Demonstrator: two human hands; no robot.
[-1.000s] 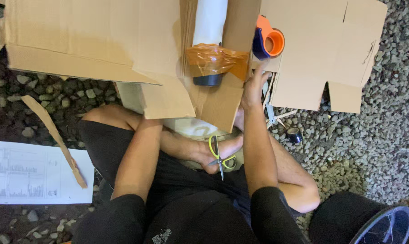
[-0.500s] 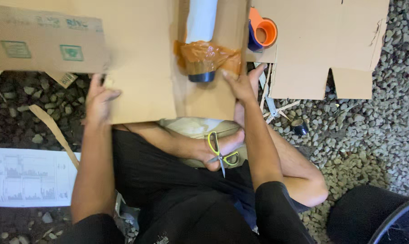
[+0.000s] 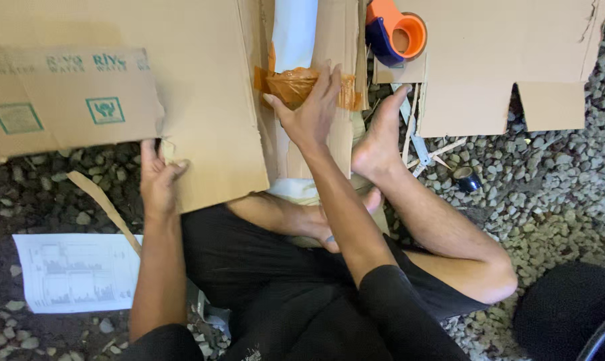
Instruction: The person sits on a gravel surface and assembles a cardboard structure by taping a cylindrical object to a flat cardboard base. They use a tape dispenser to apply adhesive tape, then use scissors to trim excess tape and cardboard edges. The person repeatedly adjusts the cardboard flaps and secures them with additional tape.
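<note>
The big cardboard sheet (image 3: 209,100) lies flat on the gravel (image 3: 556,194) in front of the seated person, its near edge over the lap. Left hand (image 3: 156,180) grips that near edge at the sheet's lower left corner, fingers up along the board, thumb toward the edge; closed on cardboard. Right hand (image 3: 309,113) lies flat with fingers spread, pressing on a narrower cardboard strip (image 3: 329,140) just right of the sheet, fingertips touching a wad of crumpled brown tape (image 3: 295,83); holds nothing. The tape wraps a white roll (image 3: 294,33) lying along the sheet's right edge. A bare foot (image 3: 381,137) rests on the strip's right side. An orange and blue tape dispenser (image 3: 397,33) sits right of the roll, on another cut cardboard piece (image 3: 503,60). Below and left of the sheet, a printed paper (image 3: 75,271) lies on the gravel.
</note>
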